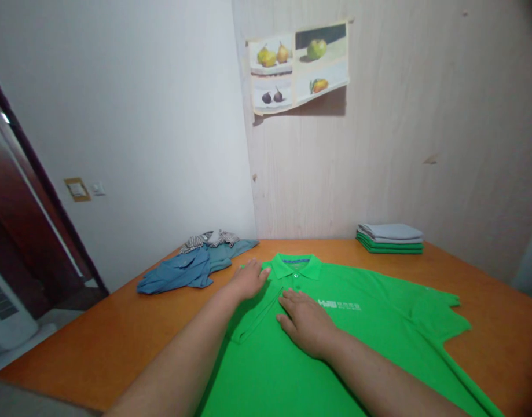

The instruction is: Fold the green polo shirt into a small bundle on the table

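A bright green polo shirt [292, 370] lies face up on the orange table, its collar [297, 267] pointing away from me. White lettering runs across the chest. The sleeve on the left is turned inward over the body, while the right sleeve [439, 315] lies spread outward. My left hand [250, 279] rests on the folded shoulder edge beside the collar, fingers stretched out and thumb apart. Lower on the chest, next to the turned-in sleeve, my right hand [307, 323] lies flat with its thumb spread. Neither hand grips anything.
Crumpled blue and striped clothes [191, 266] lie at the table's back left. A stack of folded grey and green clothes [389, 238] stands at the back right. Behind the table [131, 341] rise walls, with a fruit picture sheet [298, 69] on one.
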### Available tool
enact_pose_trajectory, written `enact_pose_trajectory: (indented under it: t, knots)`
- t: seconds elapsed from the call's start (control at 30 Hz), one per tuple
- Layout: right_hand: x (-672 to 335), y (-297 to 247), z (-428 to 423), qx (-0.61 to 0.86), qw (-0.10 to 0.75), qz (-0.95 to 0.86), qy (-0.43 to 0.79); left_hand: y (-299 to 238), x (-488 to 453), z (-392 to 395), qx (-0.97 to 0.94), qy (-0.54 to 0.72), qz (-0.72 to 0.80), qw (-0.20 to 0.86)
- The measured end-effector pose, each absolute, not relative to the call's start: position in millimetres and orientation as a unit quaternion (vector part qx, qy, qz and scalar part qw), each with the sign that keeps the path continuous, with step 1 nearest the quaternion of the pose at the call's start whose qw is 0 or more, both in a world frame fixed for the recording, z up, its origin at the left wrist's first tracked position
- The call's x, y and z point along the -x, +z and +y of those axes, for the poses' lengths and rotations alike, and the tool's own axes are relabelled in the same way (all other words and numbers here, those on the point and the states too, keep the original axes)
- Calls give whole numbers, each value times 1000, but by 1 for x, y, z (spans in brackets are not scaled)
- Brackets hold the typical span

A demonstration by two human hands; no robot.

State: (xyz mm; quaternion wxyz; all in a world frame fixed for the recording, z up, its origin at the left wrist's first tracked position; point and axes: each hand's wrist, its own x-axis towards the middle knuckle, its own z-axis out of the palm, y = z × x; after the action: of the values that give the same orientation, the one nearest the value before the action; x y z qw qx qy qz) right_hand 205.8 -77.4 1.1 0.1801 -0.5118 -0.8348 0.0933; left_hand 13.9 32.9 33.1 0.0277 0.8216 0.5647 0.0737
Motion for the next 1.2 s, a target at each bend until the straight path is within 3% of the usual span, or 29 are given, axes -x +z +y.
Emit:
enact_pose_trajectory:
  t: [0.4,1.2]
  knots:
    - [-206,-1,-75,512,172,-837,88,2,-15,-2,-832,37,549,65]
    - [-206,1,-77,507,179,-840,80,2,-17,-12,-887,79,422,168]
